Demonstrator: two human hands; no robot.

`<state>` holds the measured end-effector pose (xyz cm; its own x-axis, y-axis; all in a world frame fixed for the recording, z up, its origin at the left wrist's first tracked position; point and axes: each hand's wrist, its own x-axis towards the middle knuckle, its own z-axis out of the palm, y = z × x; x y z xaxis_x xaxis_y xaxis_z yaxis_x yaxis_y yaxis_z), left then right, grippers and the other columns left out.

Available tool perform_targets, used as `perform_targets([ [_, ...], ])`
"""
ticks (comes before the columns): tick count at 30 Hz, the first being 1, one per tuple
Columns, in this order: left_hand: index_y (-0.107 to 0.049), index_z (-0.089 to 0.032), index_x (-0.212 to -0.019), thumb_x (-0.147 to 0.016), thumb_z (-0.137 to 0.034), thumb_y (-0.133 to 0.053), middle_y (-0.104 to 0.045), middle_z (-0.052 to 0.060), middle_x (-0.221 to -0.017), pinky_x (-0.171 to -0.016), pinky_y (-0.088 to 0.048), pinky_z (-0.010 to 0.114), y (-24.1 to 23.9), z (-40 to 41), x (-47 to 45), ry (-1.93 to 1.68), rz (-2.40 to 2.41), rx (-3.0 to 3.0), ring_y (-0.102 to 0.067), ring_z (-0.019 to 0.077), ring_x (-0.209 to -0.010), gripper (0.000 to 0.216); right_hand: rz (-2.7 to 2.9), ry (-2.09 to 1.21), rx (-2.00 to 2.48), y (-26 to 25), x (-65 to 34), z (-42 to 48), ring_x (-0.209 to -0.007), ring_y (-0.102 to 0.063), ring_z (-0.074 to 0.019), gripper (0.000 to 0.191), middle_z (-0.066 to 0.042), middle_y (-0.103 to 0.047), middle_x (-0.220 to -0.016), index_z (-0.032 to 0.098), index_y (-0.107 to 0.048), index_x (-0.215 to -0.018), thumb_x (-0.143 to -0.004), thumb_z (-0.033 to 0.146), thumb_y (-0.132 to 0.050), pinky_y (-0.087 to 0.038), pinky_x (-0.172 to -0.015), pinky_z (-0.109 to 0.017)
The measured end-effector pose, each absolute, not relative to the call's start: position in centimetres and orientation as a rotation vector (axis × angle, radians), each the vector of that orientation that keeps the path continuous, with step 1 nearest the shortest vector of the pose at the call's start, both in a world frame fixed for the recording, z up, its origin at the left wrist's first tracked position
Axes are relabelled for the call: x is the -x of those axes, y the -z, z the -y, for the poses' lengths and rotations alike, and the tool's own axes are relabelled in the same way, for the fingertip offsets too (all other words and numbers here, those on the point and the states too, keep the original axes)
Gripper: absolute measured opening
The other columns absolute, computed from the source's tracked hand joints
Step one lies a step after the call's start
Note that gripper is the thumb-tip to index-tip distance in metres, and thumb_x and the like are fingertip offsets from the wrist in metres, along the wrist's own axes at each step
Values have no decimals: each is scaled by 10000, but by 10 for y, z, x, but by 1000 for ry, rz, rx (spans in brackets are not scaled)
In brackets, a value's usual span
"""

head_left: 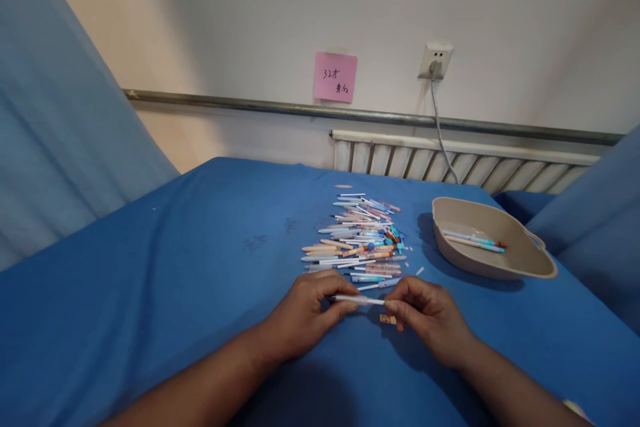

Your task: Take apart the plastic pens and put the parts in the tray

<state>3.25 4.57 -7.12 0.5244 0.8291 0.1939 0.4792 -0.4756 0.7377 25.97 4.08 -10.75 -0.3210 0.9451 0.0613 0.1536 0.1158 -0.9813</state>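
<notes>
Nearside of the pen pile (357, 233), the left hand (311, 310) pinches a pale pen barrel (349, 299) and the right hand (430, 319) its protruding white refill (377, 302), apparently to align them, with the beige basin (467, 263) right of the pile, presumably for reach.

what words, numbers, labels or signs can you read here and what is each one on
"32": handwritten on the pink sticky note on the wall; the character after it is unclear.
Second line of that note: too blurred to read.
Pens on the blue cloth and in the beige basket: any lettering is too small to read.
</notes>
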Motion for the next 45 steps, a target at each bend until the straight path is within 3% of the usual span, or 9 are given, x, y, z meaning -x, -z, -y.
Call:
perform_targets([
  [10, -657, -229, -1005, -885, -240, -532, -684, 10, -863, -675, -421, 215, 74, -45, -39, -401, -1006, -2250, -609, 164, -778, 173, 1613, -1261, 1053, 103, -258, -41, -508, -541, -105, 224, 21, -612, -574, 175, -596, -704, -826, 360, -626, -426, -521, -224],
  [16, -640, -201, -935, -880, -240, -513, -650, -9, -806, -654, -408, 210, 79, -48, -41, -435, -1044, -2127, -577, 143, -724, 144, 1643, -1106, 1125, 103, -272, -50, -605, -581, -133, 245, -8, -654, -740, 195, -621, -982, -900, 394, -504, -449, -565, -244],
  [21, -644, -184, -915, -879, -255, -521, -642, -5, -808, -690, -413, 224, 77, -52, -38, -520, -1070, -2028, -565, 148, -752, 147, 2097, -900, 1273, 103, -283, -54, -652, -550, -145, 160, -6, -629, -733, 196, -627, -827, -825, 355, -623, -396, -580, -243],
  [24, -645, -183, -891, -865, -260, -537, -626, -11, -777, -680, -415, 227, 78, -54, -37, -547, -1097, -1996, -551, 148, -735, 136, 2341, -783, 1294, 101, -283, -50, -719, -553, -156, 137, -16, -635, -811, 199, -611, -836, -755, 264, -700, -387, -626, -249],
  [29, -649, -185, -876, -855, -271, -548, -611, -17, -754, -670, -417, 224, 80, -55, -37, -587, -1100, -1976, -534, 142, -712, 134, 2472, -710, 1264, 99, -279, -45, -766, -555, -167, 45, -34, -624, -824, 194, -572, -798, -841, 192, -585, -383, -684, -268],
  [36, -652, -182, -911, -867, -255, -526, -640, -4, -796, -692, -427, 232, 79, -55, -37, -571, -1092, -1952, -560, 153, -749, 151, 2010, -1012, 1199, 100, -277, -54, -627, -510, -134, 222, 12, -564, -693, 203, -511, -821, -925, 394, -465, -377, -579, -244],
  [41, -646, -185, -907, -871, -255, -531, -644, -5, -806, -697, -423, 230, 80, -55, -36, -552, -1096, -1991, -568, 153, -756, 140, 1583, -1222, 1098, 102, -277, -61, -549, -455, -110, 311, 53, -462, -593, 198, -535, -773, -840, 500, -559, -384, -538, -230],
  [45, -644, -198, -938, -886, -261, -521, -653, -8, -834, -703, -416, 225, 81, -54, -36, -524, -1067, -2029, -577, 151, -774, 148, 1490, -1239, 1100, 103, -278, -61, -523, -430, -99, 305, 56, -451, -563, 187, -565, -752, -811, 483, -607, -355, -512, -222],
])
